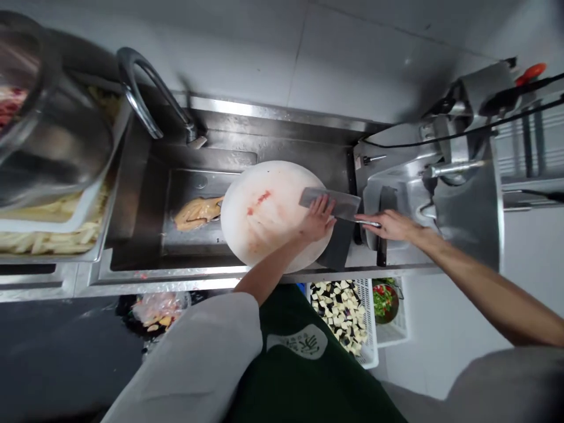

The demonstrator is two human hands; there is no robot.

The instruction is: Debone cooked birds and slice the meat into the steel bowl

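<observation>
My right hand (391,225) is closed round the handle of a cleaver (346,204) at the right side of a round white cutting board (282,182). The broad blade reaches over the board's right edge. My left hand (318,222) lies against the blade, its fingers stretched out and slightly apart, the palm over the board. Red smears mark the board's surface. Left of the board, a piece of plucked poultry (197,212) lies in the steel sink (136,217); its right end meets the board's edge in view.
A curved faucet (141,108) rises behind the sink. At left, a large steel bowl (57,141) stands over a white tray (66,223) and pale cut strips. A slicing machine (453,141) and its cable are at right. Below sit a white basket (372,329) of diced eggplant and a pot (385,302).
</observation>
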